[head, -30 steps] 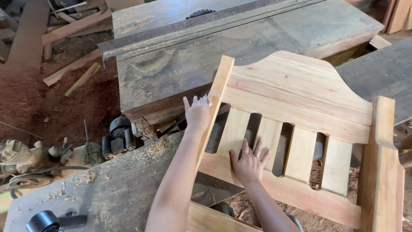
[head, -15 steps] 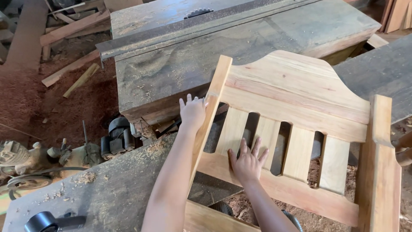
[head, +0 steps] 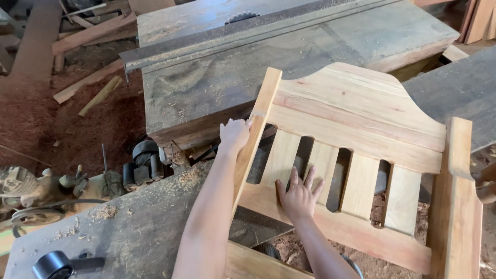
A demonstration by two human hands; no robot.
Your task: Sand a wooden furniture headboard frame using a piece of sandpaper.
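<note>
**Head view: both hands on a slatted pale-wood panel, left hand at the side post**

Head camera looks down on a workshop. At far left, offcut boards [head: 88, 82] lie on the reddish sawdust floor, and a dusty motor with a belt pulley [head: 31, 191] sits below them. A black roll of tape [head: 51, 264] rests on the grey, sawdust-strewn bench plank [head: 129, 227] in the lower left.

Moving right, the left hand [head: 235, 135] is wrapped over the outer edge of the left post [head: 257, 129] of the pale unfinished wooden panel with vertical slats and an arched top rail [head: 361, 113]. Its fingers curl round the post in a grip, thumb side toward the panel. The post's long axis runs diagonally from lower left to upper right, and the hand sits about midway along it.

Just right of that, the right hand [head: 298, 196] lies flat, fingers spread and released, pressing on the lower cross rail [head: 336, 227] with fingertips reaching up onto a slat [head: 320, 165]. It grasps nothing.

The panel rests tilted against the worn grey table saw [head: 289, 46] behind it, whose blade tip [head: 242, 17] shows at the top. The panel's second post [head: 457, 206] stands at the right, well apart from both hands; the left hand is the one nearer to any post.
</note>
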